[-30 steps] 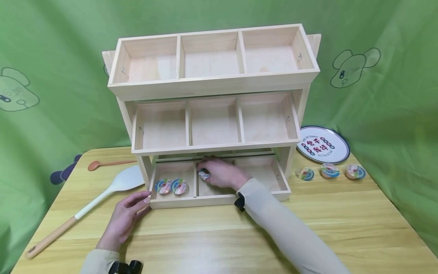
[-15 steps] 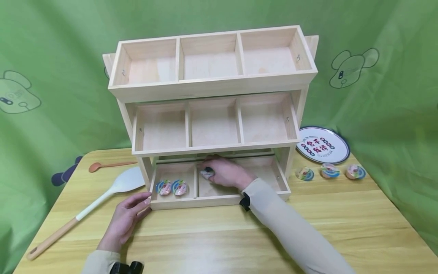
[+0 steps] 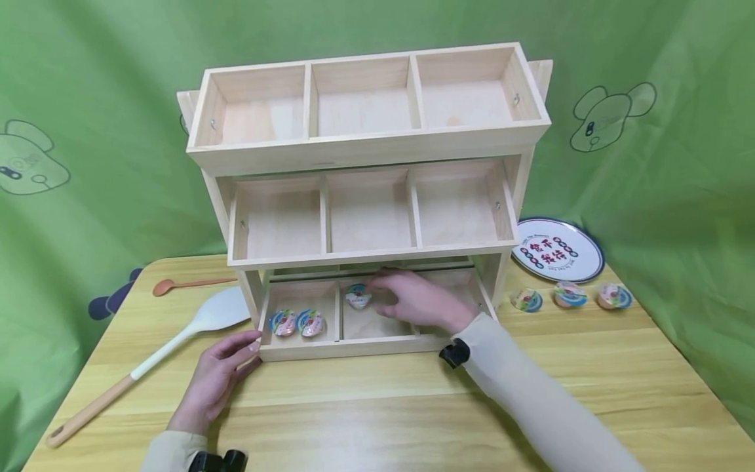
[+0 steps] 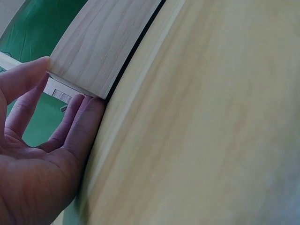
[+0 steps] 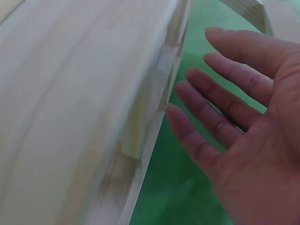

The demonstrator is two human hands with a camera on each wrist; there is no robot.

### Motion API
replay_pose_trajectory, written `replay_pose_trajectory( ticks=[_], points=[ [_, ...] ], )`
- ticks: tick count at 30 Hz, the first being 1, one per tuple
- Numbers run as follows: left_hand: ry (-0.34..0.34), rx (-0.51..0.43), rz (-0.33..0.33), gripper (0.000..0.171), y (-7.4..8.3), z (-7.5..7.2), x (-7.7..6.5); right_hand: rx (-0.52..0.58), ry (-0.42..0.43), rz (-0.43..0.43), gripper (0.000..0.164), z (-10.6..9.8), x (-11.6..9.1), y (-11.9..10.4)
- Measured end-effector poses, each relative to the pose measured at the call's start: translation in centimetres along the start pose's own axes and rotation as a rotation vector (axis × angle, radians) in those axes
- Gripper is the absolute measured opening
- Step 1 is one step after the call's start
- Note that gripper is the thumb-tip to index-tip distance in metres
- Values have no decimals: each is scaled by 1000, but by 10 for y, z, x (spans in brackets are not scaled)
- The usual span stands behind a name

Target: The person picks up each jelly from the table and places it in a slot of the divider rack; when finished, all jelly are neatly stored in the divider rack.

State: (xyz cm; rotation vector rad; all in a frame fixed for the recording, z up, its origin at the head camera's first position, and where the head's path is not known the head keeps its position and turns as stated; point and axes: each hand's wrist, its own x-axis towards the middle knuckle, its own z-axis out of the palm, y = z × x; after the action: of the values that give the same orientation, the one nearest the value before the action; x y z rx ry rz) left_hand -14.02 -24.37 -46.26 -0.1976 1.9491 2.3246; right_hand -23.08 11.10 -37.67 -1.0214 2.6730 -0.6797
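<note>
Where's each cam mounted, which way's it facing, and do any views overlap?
Head: worn on the head, facing forward and down at the wooden drawers; left hand, right hand and sleeves show.
Left wrist: on that wrist, facing the left hand's palm and fingers and the corner of the bottom drawer.
Right wrist: on that wrist, facing the right hand's palm and fingers, pale wood and green cloth.
Shared: head and left wrist both show the left hand at that corner.

Pale beige, plain and long, that's the left sleeve (image 3: 167,451) and right sleeve (image 3: 537,390)! Chunky black left wrist device (image 3: 218,461), black right wrist device (image 3: 455,354), and the left hand (image 3: 213,377) and right hand (image 3: 415,298) bare!
</note>
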Motion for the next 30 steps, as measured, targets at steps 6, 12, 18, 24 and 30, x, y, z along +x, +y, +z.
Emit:
replay_pose_trajectory(
  ticks=[6,12,18,24,30],
  points=[
    [-3,1,-2,25,0,0,0,-13,24,0,44,-7,-19,3],
    [-5,11,-4,28,1,0,0,-39,75,-27,39,-9,-35,10],
    [-4,-2,-4,25,0,0,1,-62,96,-8,40,-13,-50,13],
    [0,0,-4,26,0,0,0,-60,91,39,43,-12,-64,18],
    [-1,7,-8,27,1,1,0,-64,119,43,42,-13,-73,23]
  ],
)
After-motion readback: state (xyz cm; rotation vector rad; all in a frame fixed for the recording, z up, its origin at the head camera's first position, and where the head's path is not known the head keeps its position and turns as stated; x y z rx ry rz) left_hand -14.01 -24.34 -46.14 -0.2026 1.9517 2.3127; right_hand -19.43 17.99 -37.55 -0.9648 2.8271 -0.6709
